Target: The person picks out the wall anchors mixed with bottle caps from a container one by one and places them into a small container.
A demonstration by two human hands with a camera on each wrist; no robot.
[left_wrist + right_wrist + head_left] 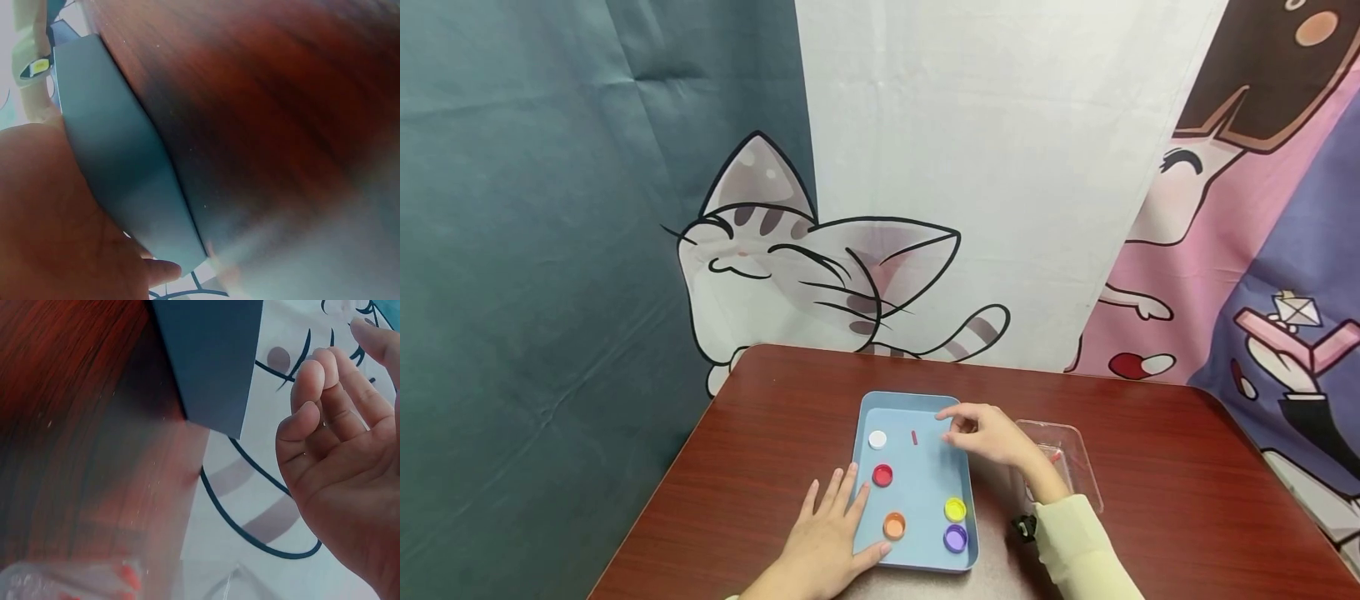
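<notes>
A light blue tray (925,483) lies on the table, holding a small red strip (914,437) and several round caps. These are a white cap (877,439), a red cap (882,475), an orange cap (894,525), a yellow cap (955,509) and a purple cap (955,538). My left hand (823,537) rests at the tray's left edge with fingers spread; its wrist view shows it against the tray's side wall (119,144). Over the tray's far right edge is my right hand (988,433), fingers loosely bent, thumb and index finger apart, nothing between them.
A clear plastic box (1078,467) with small red pieces (1055,457) stands right of the tray, partly beneath the right forearm. The brown table (1180,500) reaches back to a curtain (1000,150) printed with cartoon cats.
</notes>
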